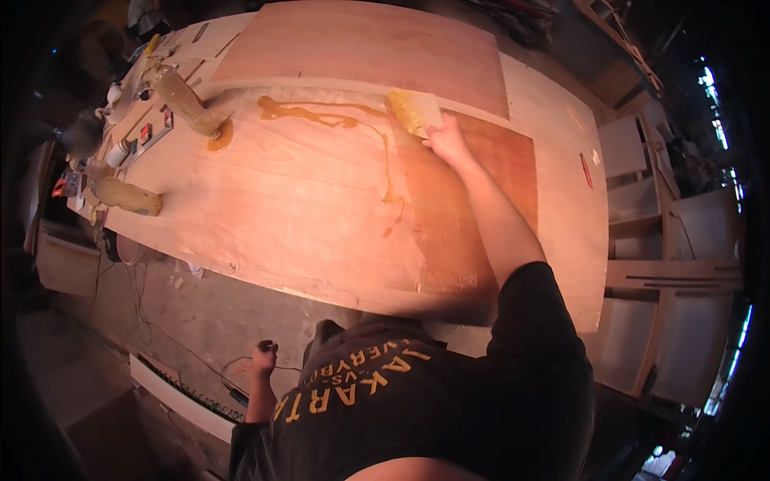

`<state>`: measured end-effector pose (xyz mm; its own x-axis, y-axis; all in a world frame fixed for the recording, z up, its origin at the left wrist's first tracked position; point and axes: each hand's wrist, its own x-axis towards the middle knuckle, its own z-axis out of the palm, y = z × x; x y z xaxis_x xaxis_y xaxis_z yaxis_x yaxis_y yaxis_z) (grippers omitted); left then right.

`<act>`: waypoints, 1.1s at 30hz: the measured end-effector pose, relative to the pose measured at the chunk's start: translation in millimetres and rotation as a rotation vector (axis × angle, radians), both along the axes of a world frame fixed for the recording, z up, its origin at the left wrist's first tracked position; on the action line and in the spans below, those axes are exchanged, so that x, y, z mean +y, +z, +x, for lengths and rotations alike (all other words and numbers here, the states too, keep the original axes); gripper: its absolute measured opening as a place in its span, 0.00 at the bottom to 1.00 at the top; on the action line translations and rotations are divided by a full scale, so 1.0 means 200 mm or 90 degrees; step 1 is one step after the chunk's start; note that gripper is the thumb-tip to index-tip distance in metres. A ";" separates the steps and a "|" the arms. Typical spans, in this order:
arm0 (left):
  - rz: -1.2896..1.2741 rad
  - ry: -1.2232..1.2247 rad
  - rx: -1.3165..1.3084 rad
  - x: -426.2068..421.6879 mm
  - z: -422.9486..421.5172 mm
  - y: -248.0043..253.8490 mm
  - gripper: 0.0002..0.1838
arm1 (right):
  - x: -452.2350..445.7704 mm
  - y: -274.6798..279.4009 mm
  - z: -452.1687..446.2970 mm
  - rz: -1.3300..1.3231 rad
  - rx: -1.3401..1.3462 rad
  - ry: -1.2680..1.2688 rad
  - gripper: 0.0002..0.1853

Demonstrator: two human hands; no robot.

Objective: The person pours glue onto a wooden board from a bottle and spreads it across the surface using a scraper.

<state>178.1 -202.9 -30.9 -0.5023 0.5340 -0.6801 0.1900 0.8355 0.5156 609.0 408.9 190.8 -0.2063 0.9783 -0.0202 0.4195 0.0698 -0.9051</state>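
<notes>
My right hand (447, 138) grips a flat pale spreader (415, 113) with yellow glue along its left edge, resting on a wood sheet (297, 192). Trails of amber glue (321, 119) run over the sheet, and one branch goes down its middle. To the right of that branch the surface (473, 188) is darker and coated. My left hand (265, 355) hangs low beside my body, away from the sheet; its fingers look curled, with dark marks on them, and whether they hold anything is unclear.
A glue bottle (186, 103) lies tipped at the left with a puddle at its mouth; a second bottle (127, 196) lies nearer. Small tools and containers crowd the table's left end. A red tool (586, 171) lies at the right. Wooden cabinets (634, 321) stand beyond; a cable crosses the floor.
</notes>
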 end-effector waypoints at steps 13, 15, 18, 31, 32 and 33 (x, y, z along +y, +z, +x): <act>-0.187 0.140 0.050 -0.45 0.49 0.51 0.23 | 0.63 -0.62 -0.66 0.092 -0.555 -0.024 0.27; -0.197 -0.010 0.064 -0.55 0.51 0.51 0.23 | 0.63 -0.64 -0.67 0.088 -0.574 -0.027 0.29; -0.155 -0.274 0.083 -0.75 0.46 0.37 0.24 | 0.63 -0.63 -0.66 0.096 -0.582 -0.024 0.28; -0.148 0.186 -0.023 -0.38 0.63 0.54 0.27 | 0.67 -0.61 -0.56 0.137 -0.592 0.054 0.27; -0.147 0.168 -0.027 -0.38 0.62 0.52 0.27 | 0.68 -0.62 -0.55 0.148 -0.591 0.056 0.26; -0.150 0.152 -0.031 -0.40 0.62 0.54 0.27 | 0.69 -0.63 -0.54 0.146 -0.599 0.064 0.25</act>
<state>302.9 -282.4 76.3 -0.5581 0.2309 -0.7970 -0.0449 0.9507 0.3069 500.6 546.7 65.3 -0.2867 0.9575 -0.0311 0.9465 0.2781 -0.1635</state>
